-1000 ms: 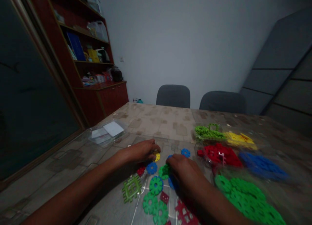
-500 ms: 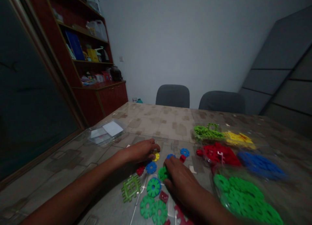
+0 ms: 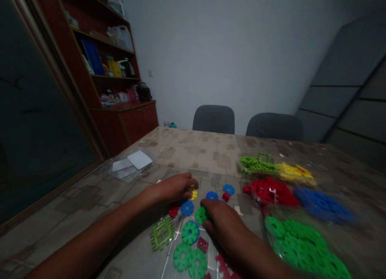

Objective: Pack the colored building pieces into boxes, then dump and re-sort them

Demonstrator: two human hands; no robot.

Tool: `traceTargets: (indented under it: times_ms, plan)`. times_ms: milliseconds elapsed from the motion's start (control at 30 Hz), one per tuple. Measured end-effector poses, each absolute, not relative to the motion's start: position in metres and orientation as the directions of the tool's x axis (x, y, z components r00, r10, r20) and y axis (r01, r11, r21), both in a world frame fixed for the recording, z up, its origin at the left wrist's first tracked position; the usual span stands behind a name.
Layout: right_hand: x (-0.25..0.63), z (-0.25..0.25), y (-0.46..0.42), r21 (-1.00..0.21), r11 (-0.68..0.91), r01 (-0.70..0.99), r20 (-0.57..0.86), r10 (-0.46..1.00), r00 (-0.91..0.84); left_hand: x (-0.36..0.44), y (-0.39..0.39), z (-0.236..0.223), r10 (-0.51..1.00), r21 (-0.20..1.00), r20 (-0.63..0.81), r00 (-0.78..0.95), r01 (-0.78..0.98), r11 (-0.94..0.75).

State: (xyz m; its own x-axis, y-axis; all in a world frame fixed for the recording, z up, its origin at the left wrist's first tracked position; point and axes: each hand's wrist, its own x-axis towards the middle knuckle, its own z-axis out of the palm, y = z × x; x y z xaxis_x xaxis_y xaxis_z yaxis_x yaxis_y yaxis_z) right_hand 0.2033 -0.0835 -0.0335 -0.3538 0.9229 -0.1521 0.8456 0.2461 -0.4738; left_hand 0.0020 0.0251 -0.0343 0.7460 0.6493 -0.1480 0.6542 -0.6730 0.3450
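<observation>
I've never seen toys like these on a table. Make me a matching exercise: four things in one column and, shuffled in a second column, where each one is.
Things:
1. Left hand
2. Right hand
3. Bag of red plastic pieces
4. Clear plastic pack with white paper inside

Places:
A. On the table, left of and beyond the hands
B. Touching a green toothed disc
C. Beside a small yellow piece
D. Next to a bag of blue plastic pieces

Pairs: 1-C, 2-B, 3-D, 4-A
</observation>
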Motion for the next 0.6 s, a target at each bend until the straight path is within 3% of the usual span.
traceTargets:
  times_ms: [167, 400, 600]
  plan:
    - [0.2024, -0.0349, -0.0828, -0.469, 0.217, 0.856, -0.173, 0.928, -0.33, 0.0024, 0.0251, -0.0338, 0.652, 0.343, -0.155, 0.742, 0.66, -0.669]
    - [0.2078, -0.0401, -0.0812, -0.548, 0.262, 0.795, -0.08, 0.929, -0.361, 0.0031, 0.021, -0.0287, 0.656, 0.339, -0.159, 0.738, 0.665, -0.666]
    - [0.2017, -0.0363, -0.089, -0.738, 0.33, 0.589, -0.051, 0.843, -0.536, 0.0012, 0.0244, -0.0342, 0.649, 0.349, -0.15, 0.746, 0.654, -0.671]
